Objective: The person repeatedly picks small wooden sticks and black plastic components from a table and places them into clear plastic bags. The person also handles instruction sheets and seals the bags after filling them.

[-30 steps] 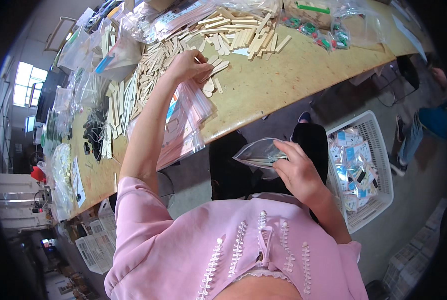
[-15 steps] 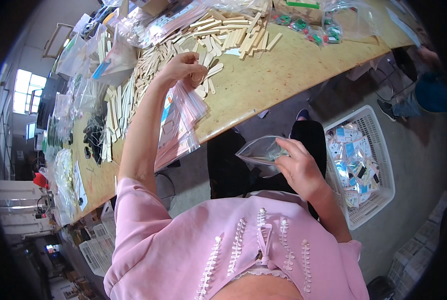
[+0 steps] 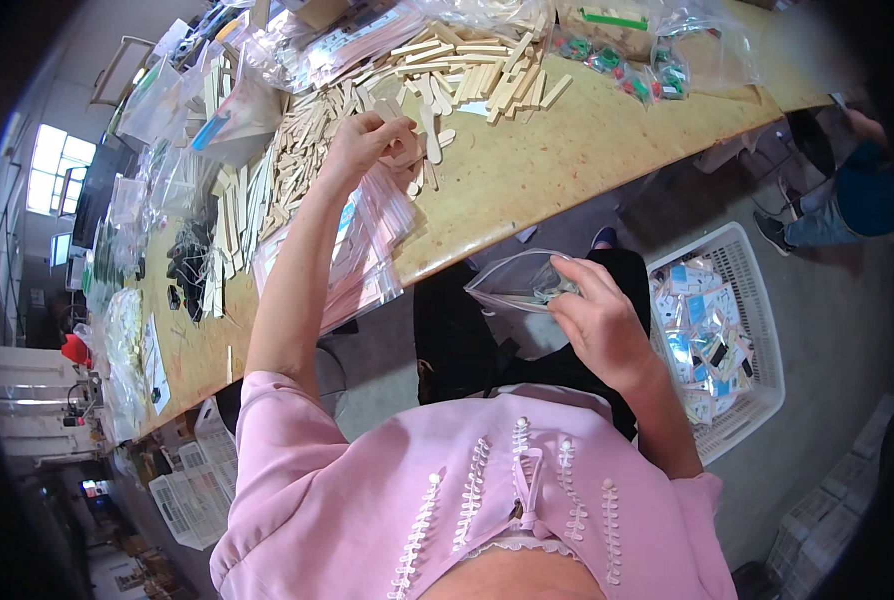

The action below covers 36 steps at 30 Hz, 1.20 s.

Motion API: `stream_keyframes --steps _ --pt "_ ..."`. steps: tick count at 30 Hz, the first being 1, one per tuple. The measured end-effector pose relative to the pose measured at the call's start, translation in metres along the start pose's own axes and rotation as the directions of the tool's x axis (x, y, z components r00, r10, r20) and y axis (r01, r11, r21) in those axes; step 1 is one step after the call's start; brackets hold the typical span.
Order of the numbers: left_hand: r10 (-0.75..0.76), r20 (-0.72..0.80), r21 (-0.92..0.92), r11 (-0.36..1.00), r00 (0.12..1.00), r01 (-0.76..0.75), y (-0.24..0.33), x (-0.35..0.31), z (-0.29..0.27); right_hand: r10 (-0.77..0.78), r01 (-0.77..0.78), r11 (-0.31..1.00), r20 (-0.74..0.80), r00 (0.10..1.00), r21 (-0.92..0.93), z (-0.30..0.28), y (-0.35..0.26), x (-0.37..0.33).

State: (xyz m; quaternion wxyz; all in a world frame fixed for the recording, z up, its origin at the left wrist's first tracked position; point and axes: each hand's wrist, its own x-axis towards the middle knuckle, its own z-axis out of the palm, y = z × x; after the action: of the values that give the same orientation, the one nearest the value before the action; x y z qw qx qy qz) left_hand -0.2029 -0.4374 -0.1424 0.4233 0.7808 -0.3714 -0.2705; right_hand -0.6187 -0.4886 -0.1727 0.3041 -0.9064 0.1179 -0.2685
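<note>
Over the near edge of a heap of wooden craft sticks, my left hand is closed in a pinch. A round-ended wooden stick stands out at its fingertips; the exact grip is partly hidden. Below that wrist lies a stack of clear, pink-edged plastic bags at the table's edge. My right hand, above my lap, grips a clear plastic bag by its right side. The bag's mouth gapes toward the left, and some small greenish contents show inside near the fingers.
Beyond the heap are longer flat sticks and small bags of red and green parts on the wooden table. A white basket of filled packets stands on the floor at right. Another person's leg is at far right.
My left hand has lifted slightly and shifted among the sticks, and a stick now points upright at its fingertips. The bag in my right hand is opened wider and tipped up a little.
</note>
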Motion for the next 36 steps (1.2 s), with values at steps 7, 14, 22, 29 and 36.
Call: stream_keyframes --steps 7,14,22,29,36 --pt "0.235 0.084 -0.439 0.881 0.968 -0.176 0.034 -0.047 0.022 0.014 -0.014 1.0 0.003 1.0 -0.008 -0.006 0.004 0.002" --pt "0.426 0.282 -0.502 0.829 0.86 -0.247 0.084 -0.13 0.094 -0.024 0.025 0.999 -0.024 0.999 0.023 -0.015 0.006 0.022" --pt "0.44 0.042 0.118 0.889 0.897 -0.442 0.083 -0.041 0.12 0.058 -0.058 0.998 -0.039 0.998 0.004 -0.023 0.019 0.007" --pt "0.444 -0.051 0.599 0.73 0.894 -0.329 0.044 0.045 0.117 0.097 -0.099 0.995 -0.077 0.992 -0.023 -0.029 0.032 -0.007" --pt "0.447 0.025 0.166 0.88 0.894 -0.445 0.084 -0.05 0.079 0.128 -0.129 0.992 -0.072 0.989 -0.012 -0.042 0.042 -0.001"
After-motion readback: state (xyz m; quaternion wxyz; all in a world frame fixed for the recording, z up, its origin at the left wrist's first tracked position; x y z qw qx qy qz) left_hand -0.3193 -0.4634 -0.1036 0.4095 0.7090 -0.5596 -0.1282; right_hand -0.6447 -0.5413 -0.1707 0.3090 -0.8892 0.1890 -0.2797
